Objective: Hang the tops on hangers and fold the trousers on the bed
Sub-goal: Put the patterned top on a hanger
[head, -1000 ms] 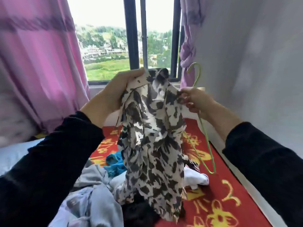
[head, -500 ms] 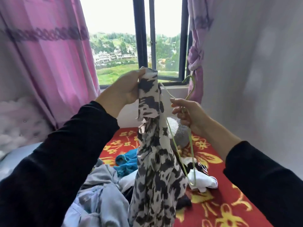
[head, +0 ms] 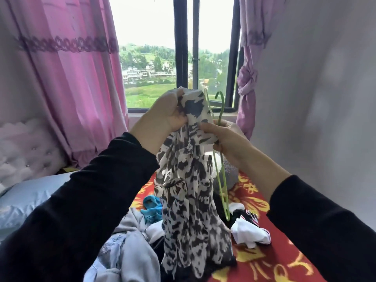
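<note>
Left hand [head: 162,117] grips top [head: 189,190], right hand [head: 225,139] grips hanger [head: 220,186]

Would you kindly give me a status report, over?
Left hand grips patterned top. Right hand holds top and green hanger. Clothes pile on bed below.

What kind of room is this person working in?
Most likely a bedroom: a bed with a red and yellow patterned cover, a white tufted headboard at its end, and pink fabric curtains beside a dark-framed window.
</note>
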